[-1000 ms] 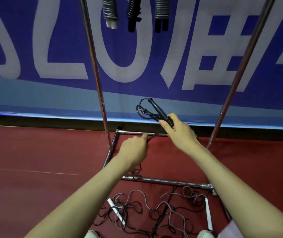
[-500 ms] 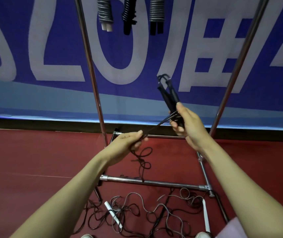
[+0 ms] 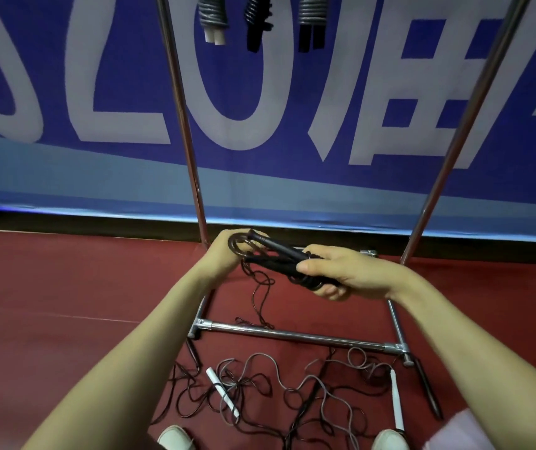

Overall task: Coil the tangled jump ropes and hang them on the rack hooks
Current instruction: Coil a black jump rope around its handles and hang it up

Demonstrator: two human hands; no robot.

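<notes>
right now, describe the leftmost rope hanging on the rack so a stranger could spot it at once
Find the metal rack standing before the blue banner; three coiled ropes hang between its posts at the top. Take the leftmost one: grey cord with white handle ends, while its two neighbours have black handles.

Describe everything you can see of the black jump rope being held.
The black jump rope has two slim handles lying side by side, gripped with a few cord loops by the right hand. The left hand holds a loop at the handles' far end. The rest of its thin dark cord dangles loose toward the red floor.
</notes>
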